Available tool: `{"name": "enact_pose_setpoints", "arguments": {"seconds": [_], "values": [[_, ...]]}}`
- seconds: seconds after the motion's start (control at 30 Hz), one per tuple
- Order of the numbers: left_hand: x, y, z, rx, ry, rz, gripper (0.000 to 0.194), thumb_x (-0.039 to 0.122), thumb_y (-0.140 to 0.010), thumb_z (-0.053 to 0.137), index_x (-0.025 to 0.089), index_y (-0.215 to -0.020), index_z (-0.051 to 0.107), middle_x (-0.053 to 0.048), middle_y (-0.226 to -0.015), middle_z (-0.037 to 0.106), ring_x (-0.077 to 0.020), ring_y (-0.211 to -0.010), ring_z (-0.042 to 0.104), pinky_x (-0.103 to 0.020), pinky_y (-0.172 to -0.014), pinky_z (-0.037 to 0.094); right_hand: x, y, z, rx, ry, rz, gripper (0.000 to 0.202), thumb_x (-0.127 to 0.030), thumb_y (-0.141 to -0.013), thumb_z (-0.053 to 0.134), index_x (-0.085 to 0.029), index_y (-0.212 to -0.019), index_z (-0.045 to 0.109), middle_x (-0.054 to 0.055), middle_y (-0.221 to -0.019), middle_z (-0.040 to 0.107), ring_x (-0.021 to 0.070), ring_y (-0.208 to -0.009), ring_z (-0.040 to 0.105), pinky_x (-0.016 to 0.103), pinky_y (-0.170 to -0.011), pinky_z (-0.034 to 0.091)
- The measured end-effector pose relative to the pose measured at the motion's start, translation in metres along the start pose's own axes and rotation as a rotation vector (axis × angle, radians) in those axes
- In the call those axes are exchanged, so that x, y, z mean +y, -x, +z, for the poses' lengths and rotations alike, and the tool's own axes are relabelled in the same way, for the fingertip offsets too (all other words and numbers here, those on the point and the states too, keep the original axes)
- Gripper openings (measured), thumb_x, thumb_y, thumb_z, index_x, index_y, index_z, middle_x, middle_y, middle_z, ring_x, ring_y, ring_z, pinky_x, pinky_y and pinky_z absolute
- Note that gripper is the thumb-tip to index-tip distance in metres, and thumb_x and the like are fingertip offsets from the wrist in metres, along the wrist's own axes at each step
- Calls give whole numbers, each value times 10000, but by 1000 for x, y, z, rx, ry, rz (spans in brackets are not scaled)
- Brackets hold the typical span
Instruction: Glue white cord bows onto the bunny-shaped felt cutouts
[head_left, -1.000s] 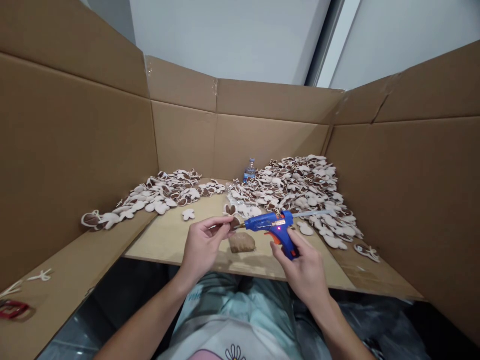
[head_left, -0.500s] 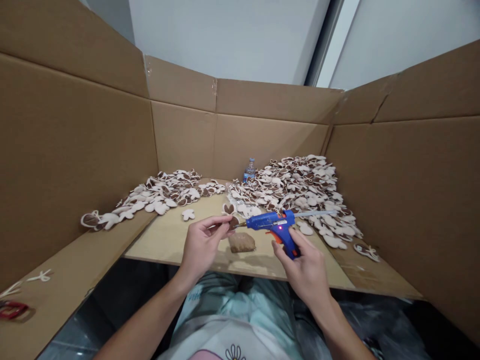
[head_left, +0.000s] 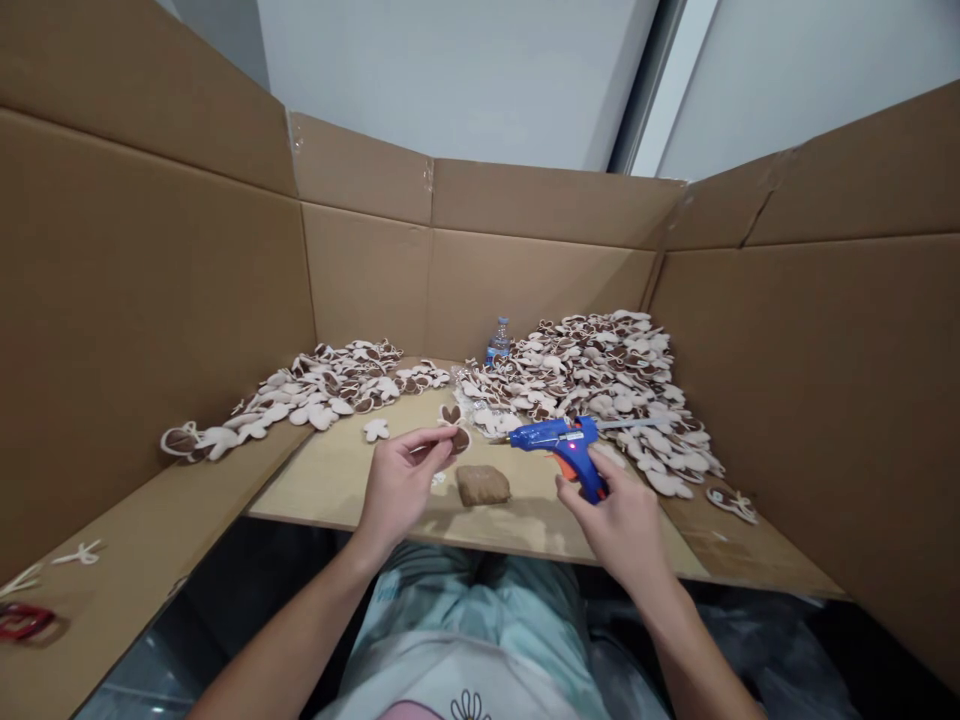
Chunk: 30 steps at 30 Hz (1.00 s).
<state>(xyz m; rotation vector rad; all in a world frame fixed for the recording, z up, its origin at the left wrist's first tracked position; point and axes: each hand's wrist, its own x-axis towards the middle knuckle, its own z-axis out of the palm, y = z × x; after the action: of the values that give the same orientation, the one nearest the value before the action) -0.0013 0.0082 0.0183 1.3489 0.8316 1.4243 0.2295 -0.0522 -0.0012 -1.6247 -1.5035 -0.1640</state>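
Observation:
Between its thumb and fingers, my left hand (head_left: 401, 485) pinches a small brown-and-white felt bunny piece (head_left: 460, 437), its ears pointing away from me. My right hand (head_left: 619, 510) is wrapped round the handle of a blue glue gun (head_left: 555, 436) with an orange trigger and a lit red light. A clear glue stick (head_left: 634, 423) sticks out of its back. The nozzle points left at the felt piece, with a gap between them. Below, on the board, lies a brown wrapped block (head_left: 482, 486). A loose white felt piece (head_left: 376, 430) rests beyond my left hand.
Large heaps of felt pieces lie at the right (head_left: 600, 360) and the left (head_left: 330, 385). A plastic bottle (head_left: 498, 343) stands at the back. Cardboard walls (head_left: 540, 285) enclose the board (head_left: 300, 490). Red-handled scissors or a similar tool (head_left: 26, 620) lie at lower left.
My right hand has drawn the glue gun to the right, so its nozzle is now away from the felt piece. My left hand has shifted slightly left, still pinching the piece.

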Motion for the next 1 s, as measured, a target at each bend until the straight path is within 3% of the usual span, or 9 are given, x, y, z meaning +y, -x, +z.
{"name": "enact_pose_setpoints", "arguments": {"seconds": [0.1, 0.2, 0.37, 0.57, 0.63, 0.7, 0.73, 0.83, 1.0], "values": [[-3, -8, -6, 24, -72, 38, 200, 245, -751, 737, 150, -923, 773, -92, -966, 787, -238, -903, 741, -374, -895, 579, 16, -11, 8, -210, 39, 106, 210, -332, -719, 591, -156, -796, 676, 33, -613, 660, 195, -548, 575, 277, -535, 424], [-4, -15, -14, 30, -138, 67, 219, 269, -762, 734, 162, -949, 776, -98, -998, 781, -249, -936, 734, -370, -896, 570, 35, -15, 24, -324, 25, 179, 114, -279, -695, 583, -179, -704, 638, 44, -628, 687, 203, -558, 609, 270, -503, 427], [-4, -20, -22, 8, -144, 79, 218, 282, -802, 698, 189, -985, 771, -80, -1023, 778, -227, -957, 726, -330, -861, 573, 53, -10, 43, -362, 53, 216, 161, -298, -697, 619, -211, -590, 536, 27, -539, 640, 180, -473, 573, 261, -445, 401], [1, -23, -24, 21, -84, 45, 207, 246, -787, 692, 176, -968, 764, -84, -1003, 782, -219, -946, 731, -335, -852, 580, 60, -8, 37, -367, 117, 202, 305, -426, -636, 728, -221, -587, 507, -30, -483, 557, 152, -437, 501, 251, -426, 363], [1, -25, -25, 21, -91, 41, 213, 248, -784, 691, 176, -971, 762, -85, -998, 783, -220, -950, 729, -342, -857, 577, 53, -7, 36, -245, 184, 153, 324, -435, -607, 764, -205, -666, 543, 10, -590, 606, 186, -537, 556, 276, -494, 412], [-1, -26, -27, 26, -102, 45, 215, 247, -775, 694, 174, -965, 763, -84, -988, 784, -220, -946, 729, -346, -857, 575, 37, -3, 39, -130, 202, 25, 283, -354, -644, 764, -179, -776, 583, 68, -748, 657, 230, -699, 610, 319, -620, 465], [-1, -27, -28, 27, -109, 50, 214, 247, -772, 697, 174, -961, 764, -83, -986, 785, -219, -941, 729, -344, -854, 575, 25, 1, 42, -133, 170, -57, 219, -291, -689, 737, -174, -807, 596, 85, -802, 669, 241, -763, 618, 337, -681, 475], [-3, -27, -30, 23, -123, 69, 206, 246, -768, 703, 171, -948, 768, -78, -979, 786, -215, -927, 728, -329, -831, 578, -16, 15, 61, -406, -36, -267, 61, -175, -818, 628, -192, -877, 628, 76, -879, 691, 227, -861, 630, 328, -761, 490], [-1, -26, -31, 40, -146, 96, 212, 252, -768, 710, 156, -948, 769, -86, -964, 786, -223, -909, 730, -341, -829, 578, -62, 30, 102, -540, -16, -539, 438, -354, -845, 679, -113, -1191, 561, 162, -1121, 676, 318, -1100, 554, 431, -916, 469]]}}
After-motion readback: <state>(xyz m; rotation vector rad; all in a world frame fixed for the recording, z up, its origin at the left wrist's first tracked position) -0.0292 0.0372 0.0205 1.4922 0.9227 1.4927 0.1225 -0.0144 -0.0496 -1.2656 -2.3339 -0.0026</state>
